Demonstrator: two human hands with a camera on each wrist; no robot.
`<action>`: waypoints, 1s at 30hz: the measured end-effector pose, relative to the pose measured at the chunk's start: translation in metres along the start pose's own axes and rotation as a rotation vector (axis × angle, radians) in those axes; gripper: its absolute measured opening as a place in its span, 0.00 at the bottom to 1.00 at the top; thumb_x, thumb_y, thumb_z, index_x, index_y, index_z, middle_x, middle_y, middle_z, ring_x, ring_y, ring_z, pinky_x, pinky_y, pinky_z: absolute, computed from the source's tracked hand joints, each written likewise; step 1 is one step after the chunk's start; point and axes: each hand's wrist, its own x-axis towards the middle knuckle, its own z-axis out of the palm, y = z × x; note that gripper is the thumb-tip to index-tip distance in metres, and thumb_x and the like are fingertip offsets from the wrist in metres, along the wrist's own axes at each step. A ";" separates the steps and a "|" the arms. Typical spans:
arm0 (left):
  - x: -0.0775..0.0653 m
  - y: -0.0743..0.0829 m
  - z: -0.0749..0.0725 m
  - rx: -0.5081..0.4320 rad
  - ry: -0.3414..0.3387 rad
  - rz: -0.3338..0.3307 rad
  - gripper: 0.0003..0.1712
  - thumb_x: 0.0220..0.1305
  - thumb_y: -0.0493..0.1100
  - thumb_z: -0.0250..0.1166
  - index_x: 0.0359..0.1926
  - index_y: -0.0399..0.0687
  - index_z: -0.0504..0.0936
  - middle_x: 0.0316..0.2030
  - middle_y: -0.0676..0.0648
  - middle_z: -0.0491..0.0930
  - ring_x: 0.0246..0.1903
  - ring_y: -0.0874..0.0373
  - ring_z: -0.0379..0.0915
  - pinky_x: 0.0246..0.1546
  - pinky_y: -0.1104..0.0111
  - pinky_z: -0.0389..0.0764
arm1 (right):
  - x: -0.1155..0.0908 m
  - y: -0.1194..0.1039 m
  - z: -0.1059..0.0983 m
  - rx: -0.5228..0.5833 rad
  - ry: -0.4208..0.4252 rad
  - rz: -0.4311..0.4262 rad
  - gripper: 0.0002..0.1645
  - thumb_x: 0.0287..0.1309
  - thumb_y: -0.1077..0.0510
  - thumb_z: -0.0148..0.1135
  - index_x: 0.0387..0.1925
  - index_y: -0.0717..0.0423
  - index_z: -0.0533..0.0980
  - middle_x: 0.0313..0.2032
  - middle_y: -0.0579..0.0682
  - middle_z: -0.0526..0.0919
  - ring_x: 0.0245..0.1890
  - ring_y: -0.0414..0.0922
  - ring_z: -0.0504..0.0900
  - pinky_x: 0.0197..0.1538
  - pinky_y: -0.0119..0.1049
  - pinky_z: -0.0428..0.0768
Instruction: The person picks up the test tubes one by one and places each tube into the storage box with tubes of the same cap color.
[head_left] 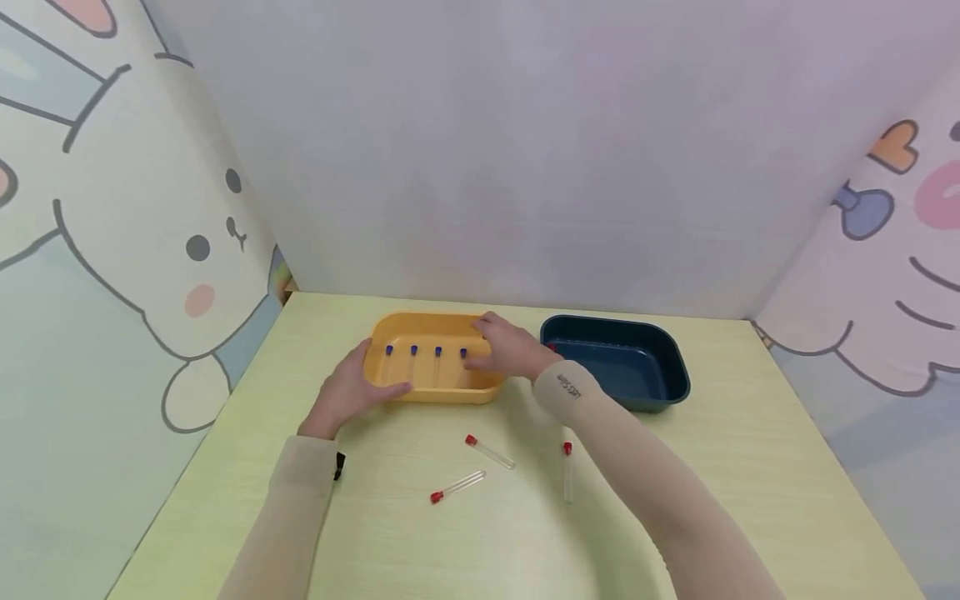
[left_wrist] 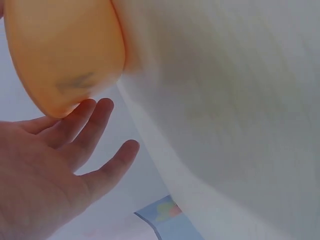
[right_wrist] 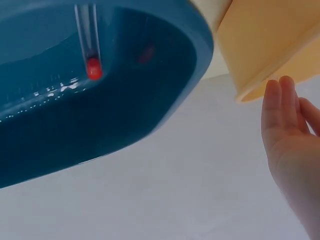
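Observation:
A yellow tray stands at the back of the table, with several blue-capped tubes lined up inside. My left hand holds its left end, thumb along the front rim. In the left wrist view, fingertips touch the outside of the tray while the little finger stands away. At the right end my right hand reaches over the tray, its fingers near the back rim and thumb inside by a blue cap. The right wrist view shows straight fingers at the tray's rim.
To the right stands a dark blue basin, partly behind my right sleeve; a red-capped tube lies in it. Red-capped tubes lie on the table in front. A wall cloth borders the back edge.

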 end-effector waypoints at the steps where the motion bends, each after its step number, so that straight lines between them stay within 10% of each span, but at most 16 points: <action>1: 0.000 0.001 -0.001 0.012 0.002 0.005 0.76 0.51 0.75 0.73 0.82 0.36 0.43 0.79 0.30 0.52 0.76 0.30 0.55 0.72 0.35 0.64 | -0.002 0.001 -0.002 0.008 0.004 -0.001 0.52 0.62 0.32 0.67 0.78 0.50 0.62 0.74 0.51 0.66 0.68 0.51 0.75 0.73 0.50 0.74; 30: -0.005 0.046 -0.005 0.116 0.129 0.222 0.64 0.56 0.65 0.75 0.81 0.44 0.51 0.79 0.35 0.56 0.75 0.33 0.55 0.72 0.33 0.58 | -0.055 0.049 -0.036 0.130 0.099 0.052 0.49 0.65 0.36 0.66 0.78 0.52 0.62 0.73 0.53 0.66 0.67 0.53 0.76 0.65 0.51 0.82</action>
